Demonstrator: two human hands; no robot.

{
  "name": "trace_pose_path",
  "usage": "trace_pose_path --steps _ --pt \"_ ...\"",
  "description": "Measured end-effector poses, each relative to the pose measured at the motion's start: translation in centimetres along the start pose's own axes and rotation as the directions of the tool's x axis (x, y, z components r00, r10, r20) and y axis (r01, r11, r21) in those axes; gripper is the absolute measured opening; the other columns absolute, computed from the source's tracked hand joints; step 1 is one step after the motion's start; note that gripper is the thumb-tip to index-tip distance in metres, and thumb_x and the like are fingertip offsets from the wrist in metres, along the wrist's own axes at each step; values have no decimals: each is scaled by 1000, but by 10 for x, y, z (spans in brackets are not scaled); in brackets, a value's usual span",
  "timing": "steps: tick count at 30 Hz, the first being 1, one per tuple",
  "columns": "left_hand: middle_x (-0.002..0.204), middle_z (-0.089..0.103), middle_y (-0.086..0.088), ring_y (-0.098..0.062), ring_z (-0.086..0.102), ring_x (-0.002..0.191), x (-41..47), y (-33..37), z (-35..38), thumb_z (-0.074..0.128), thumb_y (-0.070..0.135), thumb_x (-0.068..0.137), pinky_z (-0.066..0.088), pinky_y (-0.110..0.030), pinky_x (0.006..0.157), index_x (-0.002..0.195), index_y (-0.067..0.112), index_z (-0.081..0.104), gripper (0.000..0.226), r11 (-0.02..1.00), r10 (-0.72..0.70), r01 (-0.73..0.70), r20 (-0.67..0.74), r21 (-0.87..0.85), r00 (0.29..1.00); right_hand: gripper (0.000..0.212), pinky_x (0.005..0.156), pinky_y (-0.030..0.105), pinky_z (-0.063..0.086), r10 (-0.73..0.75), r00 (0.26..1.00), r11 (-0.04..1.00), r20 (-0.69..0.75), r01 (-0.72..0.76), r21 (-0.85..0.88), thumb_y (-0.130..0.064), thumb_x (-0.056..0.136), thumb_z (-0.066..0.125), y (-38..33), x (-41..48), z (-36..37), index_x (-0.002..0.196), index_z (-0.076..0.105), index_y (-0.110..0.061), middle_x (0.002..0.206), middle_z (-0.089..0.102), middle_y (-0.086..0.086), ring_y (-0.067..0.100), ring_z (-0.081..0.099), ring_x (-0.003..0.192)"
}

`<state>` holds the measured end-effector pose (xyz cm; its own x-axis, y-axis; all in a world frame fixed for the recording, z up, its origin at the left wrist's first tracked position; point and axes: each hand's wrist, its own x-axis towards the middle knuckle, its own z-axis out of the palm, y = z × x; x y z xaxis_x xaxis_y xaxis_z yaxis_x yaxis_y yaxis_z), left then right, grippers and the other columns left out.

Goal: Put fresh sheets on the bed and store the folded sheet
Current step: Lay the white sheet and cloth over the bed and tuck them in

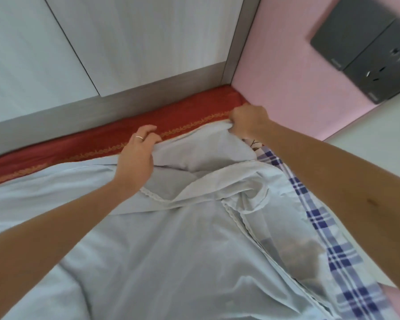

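A pale grey-blue sheet with a white lace-trimmed edge lies rumpled over the bed. My left hand, wearing a ring, grips a fold of the sheet near its far edge. My right hand is a fist pinching the sheet's corner at the bed's far right corner, next to the pink wall. Beyond the sheet a red mattress cover with a gold embroidered band shows. A blue-and-white checked cloth lies under the sheet along the right side.
A grey-framed white headboard panel rises behind the bed. The pink wall on the right carries dark grey sockets. A white surface sits beyond my right forearm.
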<state>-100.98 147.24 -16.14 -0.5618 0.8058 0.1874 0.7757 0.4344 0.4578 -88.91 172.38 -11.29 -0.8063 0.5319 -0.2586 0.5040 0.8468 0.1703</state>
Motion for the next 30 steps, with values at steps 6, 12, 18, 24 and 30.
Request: trace_pose_path --steps 6,12,18,24,30 --pt "142 26 -20 -40 32 123 1 -6 18 66 3 73 28 -47 98 121 8 48 51 952 -242 244 -34 183 970 5 60 29 50 497 823 410 276 -503 761 -12 89 54 18 37 -1 86 53 -8 81 57 4 19 58 66" --pt "144 25 -10 -30 30 130 -41 -36 21 60 2 74 31 -42 103 130 16 45 59 944 -269 189 301 269 915 89 117 48 9 253 967 836 9 -224 502 -12 88 57 8 23 26 151 -5 -23 159 -8 4 26 -1 146" --pt "155 11 -6 -29 12 141 -62 -83 5 44 -10 81 35 -55 100 141 25 31 71 878 -449 350 307 326 839 96 112 44 24 -443 892 839 86 380 390 -60 71 69 -80 -69 77 147 22 -25 155 17 0 20 20 141" --pt "151 23 -7 -34 28 131 -56 -111 2 47 -2 89 43 -55 89 142 20 32 59 862 -492 426 248 276 834 45 78 40 48 -493 863 793 -110 498 352 -21 79 45 -102 -78 107 122 54 -10 132 50 9 34 57 107" --pt "138 34 -15 -37 38 122 -45 -121 5 54 16 92 43 -52 88 131 16 45 40 816 -572 534 173 221 802 19 68 28 30 -19 997 692 -73 66 719 -13 95 49 -84 -50 88 110 50 -2 92 56 11 27 55 89"
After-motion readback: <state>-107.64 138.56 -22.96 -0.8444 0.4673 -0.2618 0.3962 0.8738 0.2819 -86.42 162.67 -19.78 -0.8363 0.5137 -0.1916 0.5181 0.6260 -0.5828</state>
